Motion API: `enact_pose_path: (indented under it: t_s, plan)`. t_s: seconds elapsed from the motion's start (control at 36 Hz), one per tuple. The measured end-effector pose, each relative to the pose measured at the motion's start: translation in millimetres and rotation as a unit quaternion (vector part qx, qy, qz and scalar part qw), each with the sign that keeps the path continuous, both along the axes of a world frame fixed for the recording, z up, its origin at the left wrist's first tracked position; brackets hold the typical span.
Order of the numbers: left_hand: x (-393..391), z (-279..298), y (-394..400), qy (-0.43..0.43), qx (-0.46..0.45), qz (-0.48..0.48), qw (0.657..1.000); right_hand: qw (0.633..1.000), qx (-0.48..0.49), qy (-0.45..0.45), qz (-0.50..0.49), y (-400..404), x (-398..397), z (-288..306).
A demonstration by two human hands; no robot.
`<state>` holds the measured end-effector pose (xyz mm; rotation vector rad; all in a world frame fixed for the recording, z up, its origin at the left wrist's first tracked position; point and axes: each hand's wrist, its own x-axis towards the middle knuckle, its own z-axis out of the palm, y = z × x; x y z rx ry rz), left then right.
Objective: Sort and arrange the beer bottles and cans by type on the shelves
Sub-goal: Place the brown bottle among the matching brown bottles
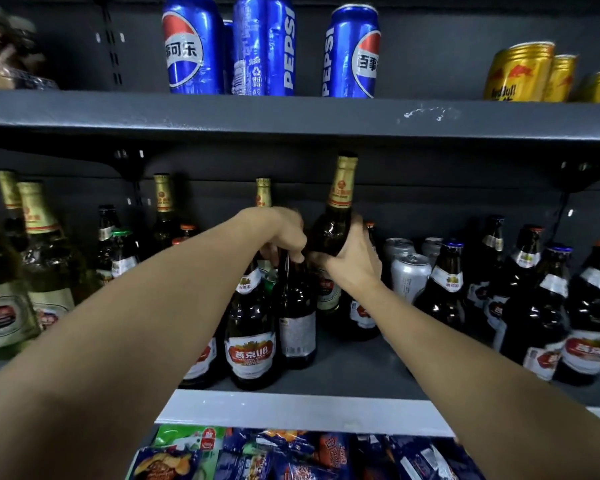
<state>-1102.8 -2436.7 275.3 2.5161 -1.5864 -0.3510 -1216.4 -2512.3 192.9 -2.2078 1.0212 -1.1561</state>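
My right hand [352,252] grips the shoulder of a tall brown bottle with a gold foil neck [336,216], lifted and tilted a little to the right above the middle shelf [354,372]. My left hand [284,235] curls over the top of a dark bottle with a white back label [297,320] standing on that shelf. A short brown bottle with a red label [252,337] stands just left of it. More gold-neck bottles [32,258] stand at the left. Silver cans [409,273] sit behind my right wrist.
Several short brown bottles with red labels [548,313] crowd the right of the shelf. The upper shelf [291,114] carries blue Pepsi cans [194,46] and gold cans [520,72]. Snack bags [291,455] lie below the white shelf edge [302,410].
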Motion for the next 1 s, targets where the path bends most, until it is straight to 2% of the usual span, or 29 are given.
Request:
enact_pose_path:
  t_s: [0.17, 0.36, 0.58, 0.81, 0.89, 1.0]
  plan:
    - [-2.3, -1.6, -1.1, -0.039, -0.018, 0.037, 0.998, 0.999, 0.014, -0.032, 0.0, 1.1, -9.5, -4.5]
    - [0.0, -2.5, -1.6, -0.024, -0.003, 0.057, 0.998, 0.999, -0.001, -0.031, -0.012, 8.2, -11.6, -5.1]
    - [-3.8, -2.6, -0.8, -0.056, 0.006, 0.052, 0.997, 0.996, -0.068, -0.06, -0.009, 23.3, -20.9, -11.2]
    - [-14.1, -3.0, 1.6, -0.097, 0.005, 0.03, 0.995, 0.998, -0.048, -0.037, 0.014, 33.7, -34.8, -17.2]
    - [-18.7, -6.0, 0.8, -0.083, -0.04, 0.031, 0.995, 0.998, -0.034, -0.051, -0.003, 38.5, -37.1, -23.6]
    - [-33.6, -14.2, 0.1, -0.076, -0.177, 0.051, 0.98, 0.998, -0.011, -0.059, -0.036, 44.0, -37.5, -29.3]
